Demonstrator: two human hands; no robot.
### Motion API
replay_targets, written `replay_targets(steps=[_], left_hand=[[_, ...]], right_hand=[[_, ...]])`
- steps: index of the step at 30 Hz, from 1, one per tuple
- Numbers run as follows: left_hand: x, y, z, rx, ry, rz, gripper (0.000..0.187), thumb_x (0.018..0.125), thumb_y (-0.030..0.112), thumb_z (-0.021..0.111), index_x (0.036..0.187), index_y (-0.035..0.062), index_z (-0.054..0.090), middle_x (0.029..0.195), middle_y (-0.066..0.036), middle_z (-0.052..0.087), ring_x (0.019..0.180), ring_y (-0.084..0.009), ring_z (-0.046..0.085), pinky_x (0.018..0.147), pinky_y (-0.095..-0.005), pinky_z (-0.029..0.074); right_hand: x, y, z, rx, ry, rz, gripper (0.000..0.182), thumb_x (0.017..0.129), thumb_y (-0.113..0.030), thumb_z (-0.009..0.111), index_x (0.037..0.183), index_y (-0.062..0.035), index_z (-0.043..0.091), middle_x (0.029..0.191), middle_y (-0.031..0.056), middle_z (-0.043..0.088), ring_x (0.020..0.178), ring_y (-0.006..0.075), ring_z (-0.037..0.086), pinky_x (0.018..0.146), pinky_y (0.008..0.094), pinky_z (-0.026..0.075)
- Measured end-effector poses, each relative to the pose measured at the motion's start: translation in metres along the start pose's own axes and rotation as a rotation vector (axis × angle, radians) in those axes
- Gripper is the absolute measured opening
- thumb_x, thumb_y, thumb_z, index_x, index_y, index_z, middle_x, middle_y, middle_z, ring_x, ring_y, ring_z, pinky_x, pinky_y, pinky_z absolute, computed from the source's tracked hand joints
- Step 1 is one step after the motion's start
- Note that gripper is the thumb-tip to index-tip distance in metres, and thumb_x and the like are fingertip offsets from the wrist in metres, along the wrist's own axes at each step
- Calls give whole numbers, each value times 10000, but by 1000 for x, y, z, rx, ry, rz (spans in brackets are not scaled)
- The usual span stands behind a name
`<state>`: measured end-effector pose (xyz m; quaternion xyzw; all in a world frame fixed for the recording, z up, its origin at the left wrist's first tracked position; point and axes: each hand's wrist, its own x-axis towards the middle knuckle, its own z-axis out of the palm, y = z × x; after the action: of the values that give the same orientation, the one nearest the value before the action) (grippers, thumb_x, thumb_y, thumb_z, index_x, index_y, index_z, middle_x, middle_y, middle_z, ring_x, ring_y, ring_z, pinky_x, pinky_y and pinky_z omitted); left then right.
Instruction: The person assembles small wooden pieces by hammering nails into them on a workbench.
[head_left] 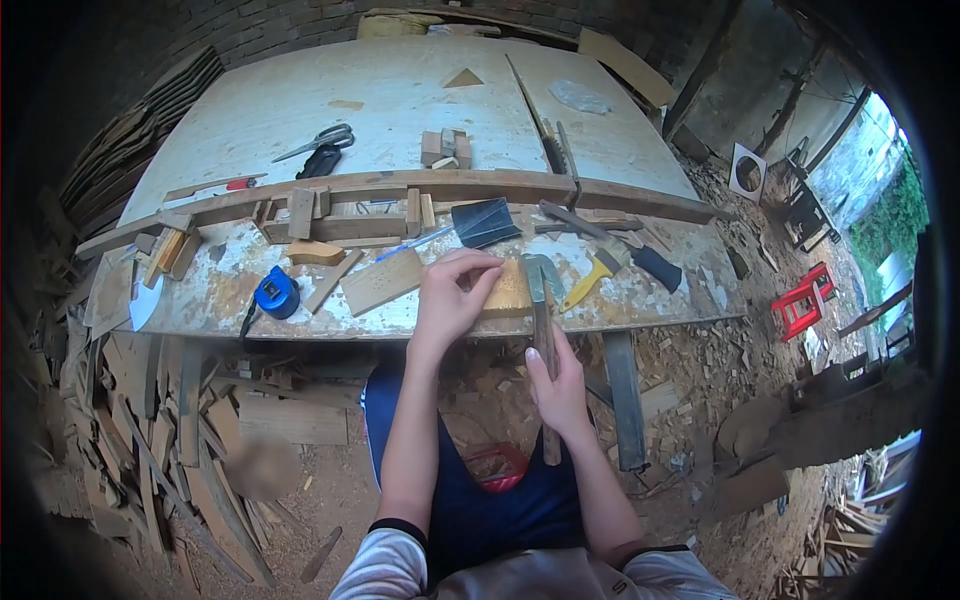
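Observation:
My right hand (562,388) is wrapped round the wooden handle of a hammer (541,325), whose metal head lies over the right end of a small yellowish wood block (508,290) at the bench's front edge. Just left of the hammer, my left hand (456,290) is over the block's left side, its thumb and index finger pinched together; whatever is between the fingertips is too small to make out. A flat board (383,283) lies to the left of my left hand. Right of the hammer rests a yellow-handled brush (590,282).
The workbench (400,322) holds a blue tape measure (277,293), scissors (325,140), a dark scoop-like piece (486,222) and a long wooden rail (380,190). Scrap wood (150,420) is piled below at left. A red stool (803,302) stands at right.

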<state>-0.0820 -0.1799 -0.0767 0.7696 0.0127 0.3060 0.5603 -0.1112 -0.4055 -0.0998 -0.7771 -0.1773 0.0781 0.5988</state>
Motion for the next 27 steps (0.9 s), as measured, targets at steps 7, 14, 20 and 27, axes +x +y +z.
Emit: replay_targets(steps=[7,14,20,27], left_hand=[[0,-4,2,14,15,16,131,935,26,813,1061,8,847,1026,-123,810,937,-186,764,868,-308,599],[-1,-2,1,34,15,37,136,927,17,808,1058,8,845,1021,-121,811,929,-194,763,866,-315,599],[-1,1,2,50,12,86,145,909,4,800,1050,3,836,996,-123,808,936,-201,766,864,-318,596],[0,0,2,72,34,132,198,884,22,810,1081,4,805,960,-101,810,927,-194,775,881,-337,592]], right_hand=[[0,3,0,-8,5,-9,591,1088,-201,651,1585,65,470,1336,267,725,1267,294,717,1083,397,529],[0,2,1,6,3,0,586,1087,-192,649,1583,65,472,1336,263,725,1268,285,713,1088,393,525],[0,5,-1,21,-6,14,584,1092,-181,644,1596,54,468,1297,232,725,1196,262,710,1052,376,527],[1,-63,-27,350,-176,289,577,1139,-186,592,1672,-76,401,778,3,537,480,56,458,430,243,376]])
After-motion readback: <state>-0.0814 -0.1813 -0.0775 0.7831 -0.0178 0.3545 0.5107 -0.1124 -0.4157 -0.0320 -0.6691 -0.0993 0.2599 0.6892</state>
